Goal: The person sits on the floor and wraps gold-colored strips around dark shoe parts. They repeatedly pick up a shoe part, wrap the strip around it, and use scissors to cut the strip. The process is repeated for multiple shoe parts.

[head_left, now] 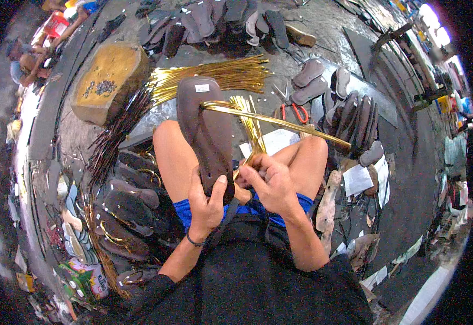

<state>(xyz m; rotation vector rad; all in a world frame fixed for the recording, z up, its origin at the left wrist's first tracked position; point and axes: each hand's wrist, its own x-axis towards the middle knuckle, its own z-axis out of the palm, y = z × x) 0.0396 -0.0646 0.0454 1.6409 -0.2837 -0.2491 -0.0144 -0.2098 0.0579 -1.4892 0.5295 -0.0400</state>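
My left hand (206, 203) grips the heel end of a dark brown sandal sole (201, 119), thumb on top. The sole stands tilted over my lap, with a white sticker near its toe. Shiny gold straps (280, 120) come out of a hole near the toe and reach to the right past my knee. Small holes show near the heel. Just right of the heel, my right hand (271, 184) is closed, its fingers pinched on a gold strip (236, 174) beside the sole. A bundle of gold strips (250, 124) runs down to those fingers; its lower end is partly hidden.
Ahead lie more gold strips (220, 76) and a wooden block (109, 81) with small dark bits on it. Red-handled scissors (295, 112) lie ahead right, near stacked soles (353, 119). Finished-looking sandals (125, 211) pile up at my left. Another person (30, 65) sits far left.
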